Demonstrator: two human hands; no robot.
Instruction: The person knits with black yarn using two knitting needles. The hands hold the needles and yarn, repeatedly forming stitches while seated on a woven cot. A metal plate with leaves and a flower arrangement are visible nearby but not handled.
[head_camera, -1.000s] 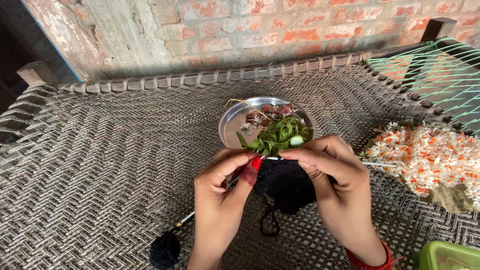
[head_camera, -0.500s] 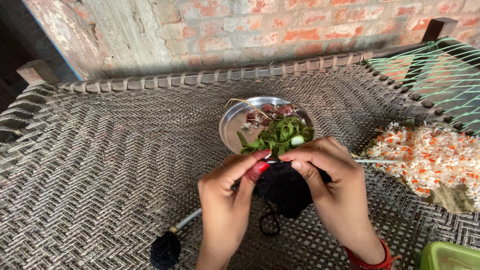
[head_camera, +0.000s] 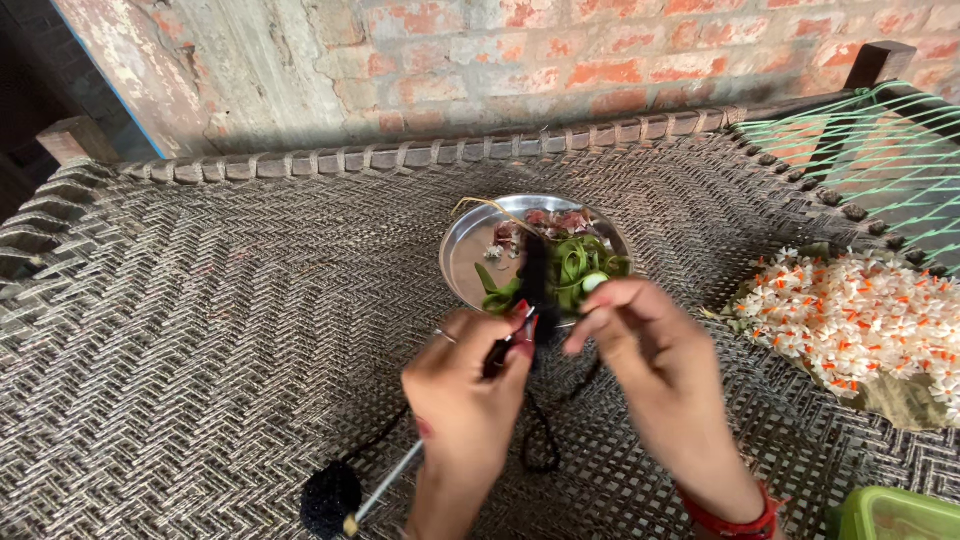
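While both hands meet near the middle of the woven cot (head_camera: 200, 330), the left hand (head_camera: 465, 400) has its fingers curled shut around a thin crochet hook (head_camera: 400, 470), whose pale shaft runs down toward seven o'clock. The right hand (head_camera: 650, 370) pinches a piece of black yarn work (head_camera: 535, 290) between thumb and forefinger, the other fingers loosely bent. That black piece stands between the two hands, just at six o'clock of a round steel plate (head_camera: 465, 250) holding green strips and reddish bits. A black strand (head_camera: 540, 440) loops down from the hands, and a black ball of yarn (head_camera: 330, 495) lies at seven o'clock, near the hook's end. At three o'clock a heap of white and orange flowers (head_camera: 860, 320) rests on the cot; a green box (head_camera: 895, 515) shows at five o'clock.
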